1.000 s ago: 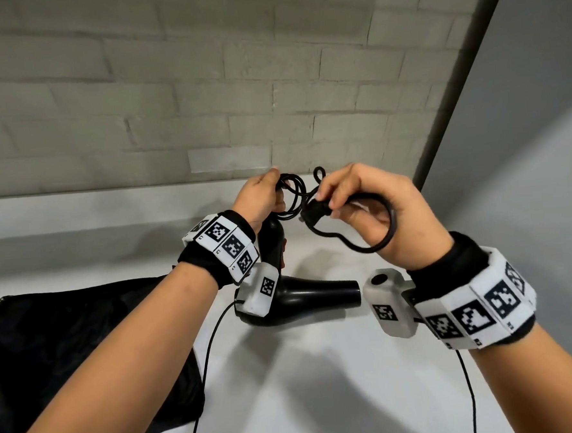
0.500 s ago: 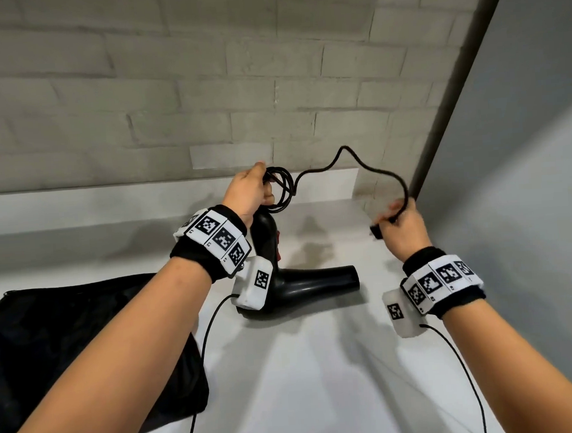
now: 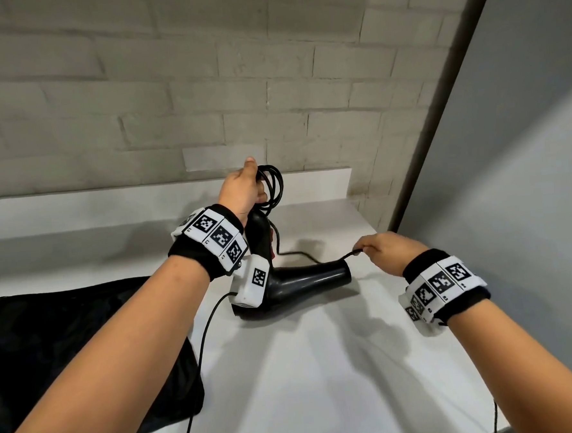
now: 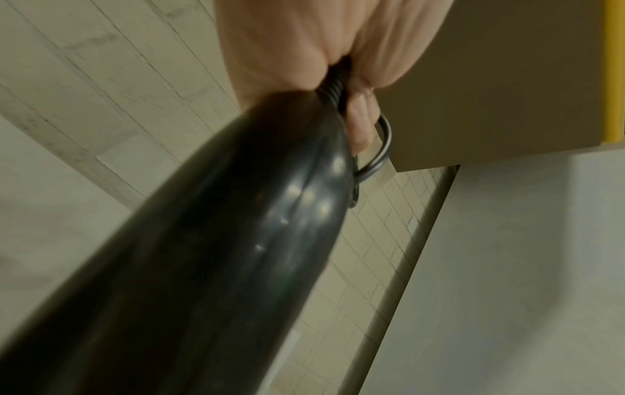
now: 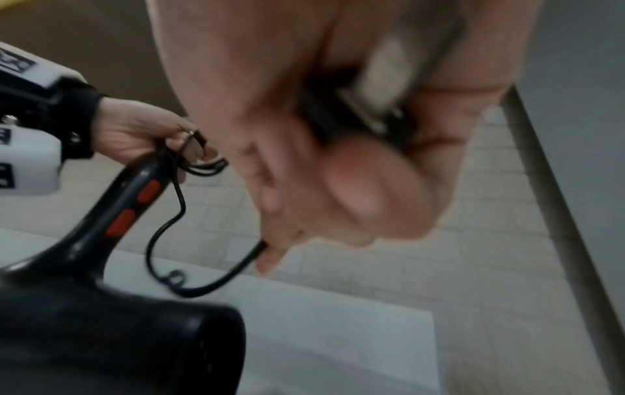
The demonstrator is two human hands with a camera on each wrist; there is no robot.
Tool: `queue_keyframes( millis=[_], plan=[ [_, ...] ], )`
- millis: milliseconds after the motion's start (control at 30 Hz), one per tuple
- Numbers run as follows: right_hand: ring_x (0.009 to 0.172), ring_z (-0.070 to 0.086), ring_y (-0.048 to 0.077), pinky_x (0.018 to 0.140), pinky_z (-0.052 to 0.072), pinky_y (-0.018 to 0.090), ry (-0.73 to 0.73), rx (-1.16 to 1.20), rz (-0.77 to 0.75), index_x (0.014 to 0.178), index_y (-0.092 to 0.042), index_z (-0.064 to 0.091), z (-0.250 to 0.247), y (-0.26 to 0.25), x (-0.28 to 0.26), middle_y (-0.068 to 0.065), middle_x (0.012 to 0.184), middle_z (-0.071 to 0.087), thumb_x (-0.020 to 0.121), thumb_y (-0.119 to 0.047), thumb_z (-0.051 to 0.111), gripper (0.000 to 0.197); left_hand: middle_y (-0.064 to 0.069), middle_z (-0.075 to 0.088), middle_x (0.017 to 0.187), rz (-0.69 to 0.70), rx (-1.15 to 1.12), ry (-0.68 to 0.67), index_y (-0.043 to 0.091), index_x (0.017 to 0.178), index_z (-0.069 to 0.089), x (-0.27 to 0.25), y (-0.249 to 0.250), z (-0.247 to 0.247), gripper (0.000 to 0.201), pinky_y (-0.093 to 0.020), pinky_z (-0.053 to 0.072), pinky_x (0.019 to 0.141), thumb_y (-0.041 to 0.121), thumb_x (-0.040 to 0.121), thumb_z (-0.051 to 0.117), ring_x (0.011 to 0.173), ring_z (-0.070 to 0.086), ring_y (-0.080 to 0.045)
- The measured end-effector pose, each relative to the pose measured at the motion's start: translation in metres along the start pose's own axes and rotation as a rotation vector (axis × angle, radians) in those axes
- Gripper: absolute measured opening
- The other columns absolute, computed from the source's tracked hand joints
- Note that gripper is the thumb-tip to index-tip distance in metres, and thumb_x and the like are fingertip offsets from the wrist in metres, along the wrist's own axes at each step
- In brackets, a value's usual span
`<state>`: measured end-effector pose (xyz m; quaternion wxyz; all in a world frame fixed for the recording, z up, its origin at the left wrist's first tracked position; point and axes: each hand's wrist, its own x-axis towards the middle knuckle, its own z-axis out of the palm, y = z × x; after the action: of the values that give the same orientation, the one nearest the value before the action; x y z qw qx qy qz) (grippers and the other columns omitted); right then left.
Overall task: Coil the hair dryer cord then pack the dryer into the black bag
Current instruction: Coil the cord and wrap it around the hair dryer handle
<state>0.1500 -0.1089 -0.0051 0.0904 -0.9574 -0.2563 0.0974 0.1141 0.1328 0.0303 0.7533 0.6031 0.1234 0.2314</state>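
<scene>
The black hair dryer (image 3: 302, 279) stands on the white counter, nozzle to the right, handle up; its red switches (image 5: 135, 205) show in the right wrist view. My left hand (image 3: 242, 189) grips the top of the handle (image 4: 209, 240) together with several loops of black cord (image 3: 272, 183). The loose end of the cord (image 3: 300, 254) runs down behind the dryer and across to my right hand (image 3: 380, 250), which holds the plug (image 5: 368, 107) low over the counter, right of the nozzle. The black bag (image 3: 68, 346) lies flat at the left.
A white counter (image 3: 320, 364) runs to a brick wall (image 3: 203, 87) behind and a grey side wall (image 3: 526, 168) at the right. Thin black sensor cables (image 3: 202, 348) hang from my wrists over the counter's front.
My right hand has swung from beside my left hand out to the right and down to counter level, drawing the free end of the cord with it. My left hand keeps the loops and handle.
</scene>
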Motion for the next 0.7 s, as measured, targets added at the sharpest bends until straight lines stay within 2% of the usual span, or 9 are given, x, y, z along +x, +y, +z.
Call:
queue_keyframes(
  millis=[100, 200, 267, 333, 367, 467, 567, 633, 700],
  plan=[
    [0.099, 0.05, 0.021, 0.084, 0.027, 0.034, 0.152, -0.258, -0.15, 0.101, -0.031, 0.061, -0.011, -0.006, -0.002, -0.01, 0.089, 0.058, 0.096, -0.019, 0.036, 0.028, -0.002, 0.032, 0.065, -0.005, 0.011, 0.001, 0.017, 0.065, 0.037, 0.0, 0.0, 0.0, 0.036, -0.014, 0.021, 0.034, 0.03, 0.098, 0.033, 0.03, 0.024, -0.002],
    [0.086, 0.043, 0.017, 0.067, 0.007, 0.028, 0.442, -0.367, -0.319, 0.081, -0.034, 0.065, -0.014, -0.007, 0.002, -0.016, 0.088, 0.066, 0.086, -0.011, 0.056, 0.025, -0.002, 0.033, 0.065, -0.011, 0.029, 0.004, 0.017, 0.065, 0.037, -0.001, 0.001, -0.001, 0.036, -0.014, 0.021, 0.034, 0.031, 0.098, 0.033, 0.029, 0.024, -0.002],
    [0.077, 0.042, 0.02, 0.07, 0.014, 0.026, 0.595, -0.336, -0.4, 0.071, -0.027, 0.064, -0.011, -0.007, 0.006, -0.006, 0.083, 0.065, 0.074, -0.002, 0.067, 0.025, -0.001, 0.035, 0.059, -0.012, 0.039, 0.001, 0.015, 0.065, 0.039, -0.002, 0.002, -0.001, 0.037, -0.014, 0.021, 0.034, 0.031, 0.098, 0.033, 0.028, 0.024, -0.002],
    [0.078, 0.039, 0.02, 0.067, 0.036, 0.033, 0.598, -0.127, -0.43, 0.076, -0.012, 0.063, -0.01, -0.012, 0.009, 0.008, 0.088, 0.06, 0.077, 0.007, 0.059, 0.02, 0.007, 0.036, 0.041, -0.012, 0.074, -0.006, 0.014, 0.065, 0.043, -0.005, 0.003, -0.001, 0.04, -0.013, 0.023, 0.034, 0.032, 0.098, 0.032, 0.027, 0.026, -0.002],
    [0.08, 0.039, 0.019, 0.068, 0.04, 0.033, 0.561, -0.029, -0.428, 0.079, -0.006, 0.062, -0.01, -0.014, 0.008, 0.012, 0.089, 0.056, 0.079, 0.011, 0.052, 0.019, 0.011, 0.035, 0.033, -0.012, 0.107, -0.005, 0.013, 0.064, 0.045, -0.006, 0.004, -0.001, 0.043, -0.013, 0.025, 0.034, 0.034, 0.098, 0.031, 0.026, 0.028, -0.002],
    [0.067, 0.043, 0.012, 0.063, 0.034, 0.008, 0.576, 0.315, -0.408, 0.072, 0.0, 0.059, -0.012, -0.029, 0.004, 0.002, 0.078, 0.047, 0.077, 0.018, 0.042, 0.025, 0.009, 0.038, 0.027, -0.009, 0.187, 0.006, 0.016, 0.063, 0.053, -0.008, 0.004, -0.001, 0.047, -0.015, 0.03, 0.038, 0.037, 0.098, 0.03, 0.031, 0.038, -0.006],
    [0.046, 0.04, 0.0, 0.049, 0.032, 0.011, 0.616, 0.881, -0.364, 0.058, -0.007, 0.048, -0.016, -0.048, 0.006, -0.01, 0.051, 0.047, 0.077, 0.016, 0.04, 0.031, 0.008, 0.037, 0.025, -0.011, 0.152, -0.02, 0.014, 0.065, 0.051, -0.01, 0.003, 0.001, 0.047, -0.012, 0.03, 0.035, 0.036, 0.099, 0.029, 0.026, 0.035, -0.003],
    [0.054, 0.049, -0.003, 0.057, 0.041, 0.011, 0.715, 0.956, -0.39, 0.057, -0.004, 0.051, -0.022, -0.064, 0.0, -0.006, 0.058, 0.046, 0.076, 0.021, 0.041, 0.033, 0.007, 0.036, 0.025, -0.008, 0.146, -0.034, 0.013, 0.065, 0.05, -0.011, 0.003, 0.004, 0.046, -0.012, 0.029, 0.035, 0.035, 0.099, 0.028, 0.024, 0.035, -0.003],
    [0.067, 0.053, -0.009, 0.067, 0.044, 0.01, 0.816, 0.998, -0.543, 0.062, 0.002, 0.052, -0.019, -0.074, -0.002, -0.002, 0.068, 0.041, 0.073, 0.022, 0.045, 0.024, 0.008, 0.036, 0.025, -0.007, 0.145, -0.041, 0.013, 0.065, 0.049, -0.011, 0.003, 0.005, 0.046, -0.013, 0.03, 0.036, 0.035, 0.099, 0.028, 0.024, 0.034, -0.003]
  ],
)
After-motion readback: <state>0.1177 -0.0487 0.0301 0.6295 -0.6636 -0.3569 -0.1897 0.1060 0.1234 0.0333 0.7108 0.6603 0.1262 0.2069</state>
